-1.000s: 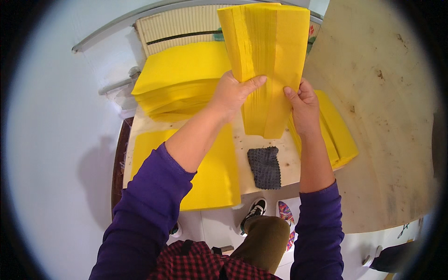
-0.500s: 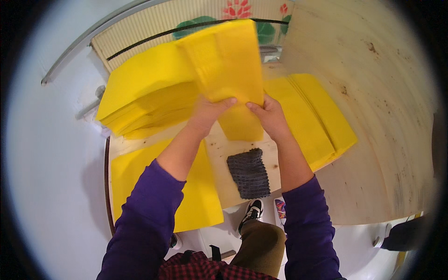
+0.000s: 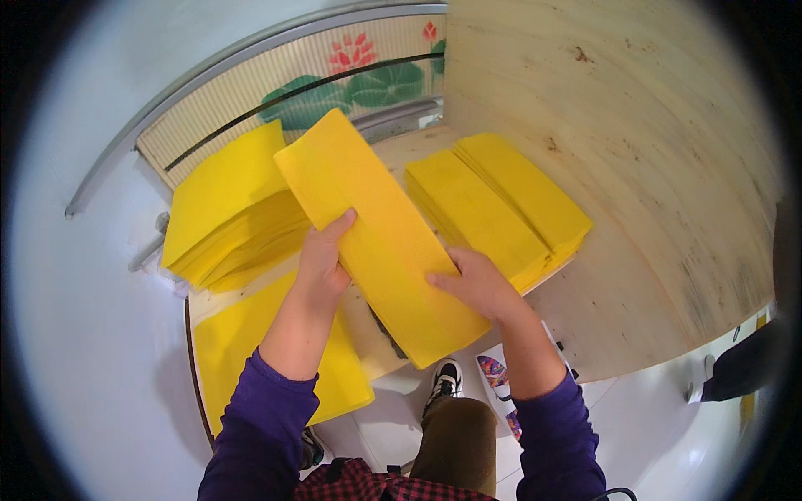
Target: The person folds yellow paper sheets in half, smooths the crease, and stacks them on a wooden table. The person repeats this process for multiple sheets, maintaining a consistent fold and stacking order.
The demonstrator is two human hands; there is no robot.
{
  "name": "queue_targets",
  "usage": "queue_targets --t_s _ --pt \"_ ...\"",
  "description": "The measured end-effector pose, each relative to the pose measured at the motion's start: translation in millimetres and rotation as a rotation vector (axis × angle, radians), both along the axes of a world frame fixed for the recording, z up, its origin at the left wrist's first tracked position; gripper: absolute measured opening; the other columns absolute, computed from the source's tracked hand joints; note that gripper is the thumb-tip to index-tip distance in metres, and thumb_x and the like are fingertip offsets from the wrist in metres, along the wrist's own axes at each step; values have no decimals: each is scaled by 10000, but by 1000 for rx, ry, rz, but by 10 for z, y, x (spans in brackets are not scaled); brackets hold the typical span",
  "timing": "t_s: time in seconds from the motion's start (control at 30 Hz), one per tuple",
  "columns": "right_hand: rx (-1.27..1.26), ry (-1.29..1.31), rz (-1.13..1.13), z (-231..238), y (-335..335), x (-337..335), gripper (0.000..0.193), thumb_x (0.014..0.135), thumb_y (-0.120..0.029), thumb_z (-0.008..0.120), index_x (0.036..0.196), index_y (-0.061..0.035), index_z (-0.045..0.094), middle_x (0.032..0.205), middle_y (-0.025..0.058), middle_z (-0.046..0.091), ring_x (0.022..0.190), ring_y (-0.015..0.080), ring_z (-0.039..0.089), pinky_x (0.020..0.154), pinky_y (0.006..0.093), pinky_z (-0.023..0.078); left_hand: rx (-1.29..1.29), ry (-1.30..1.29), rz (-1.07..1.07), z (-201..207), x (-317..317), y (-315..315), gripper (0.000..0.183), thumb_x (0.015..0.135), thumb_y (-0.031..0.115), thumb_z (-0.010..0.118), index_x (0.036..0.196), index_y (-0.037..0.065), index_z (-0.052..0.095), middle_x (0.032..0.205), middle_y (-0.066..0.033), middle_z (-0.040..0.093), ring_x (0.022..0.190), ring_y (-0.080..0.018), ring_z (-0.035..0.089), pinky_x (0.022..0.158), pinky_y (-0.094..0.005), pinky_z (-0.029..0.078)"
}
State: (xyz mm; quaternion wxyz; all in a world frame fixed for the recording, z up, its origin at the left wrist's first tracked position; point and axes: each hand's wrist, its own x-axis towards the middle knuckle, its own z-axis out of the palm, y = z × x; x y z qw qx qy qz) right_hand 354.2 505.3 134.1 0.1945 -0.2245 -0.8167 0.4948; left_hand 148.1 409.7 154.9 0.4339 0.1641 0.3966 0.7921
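Note:
A folded yellow cloth, long and flat, is held slantwise above the table between my hands. My left hand grips its left edge, thumb on top and fingers underneath. Along the opposite edge, my right hand holds it the same way. A tall pile of yellow cloths, bent over in layers, stands at the far left. At the right lie two narrow folded stacks side by side. A wide yellow sheet rests flat at the near left. Only a sliver of a dark grey ribbed cloth shows beneath the held piece.
The pale wooden table meets a large wooden panel on the right. Behind it is a corrugated screen painted with flowers. A white box with colourful patterns sits on the floor by my foot. Another person's dark-clad leg appears far right.
The yellow cloth has come down and nearer, turning from upright to a slant and now lying smooth and narrow. My hands have moved apart along it. It now covers most of the grey cloth.

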Motion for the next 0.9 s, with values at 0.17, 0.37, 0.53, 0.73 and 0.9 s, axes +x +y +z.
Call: queue_targets --t_s 0.17,0.37,0.53,0.73,0.9 --pt "-308 -47 -189 -387 -221 758 347 880 -158 644 1156 43 582 976 79 670 803 139 636 718 269 511 -15 -59 7 -174 161 250 375 912 44 572 1279 24 495 1240 -123 579 1119 -296 572 947 -444 487" --pt "-576 370 -528 -712 -148 1067 295 908 -107 617 1151 50 561 832 101 662 656 130 640 595 251 529 28 -96 -113 -389 423 880 376 918 73 582 1281 34 492 1258 -120 568 1138 -299 557 982 -441 461" --pt "-556 391 -689 -779 247 1111 277 916 -118 614 1132 39 542 777 77 644 574 112 609 516 238 506 -66 -97 -133 -459 517 1550 356 921 55 568 1267 28 491 1239 -126 567 1124 -311 561 956 -453 478" --pt "-517 420 -843 -826 623 1000 282 919 -141 609 1141 14 532 713 62 619 538 119 584 511 239 491 -122 -117 -114 -698 426 2133 350 915 77 586 1252 32 505 1236 -128 576 1120 -309 563 974 -451 467" --pt "-441 440 -957 -924 741 910 373 888 -84 642 1188 11 442 671 82 605 515 132 585 486 244 486 -123 -108 -113 -1015 311 2360 343 908 56 587 1242 21 511 1220 -142 583 1095 -324 576 942 -462 491"
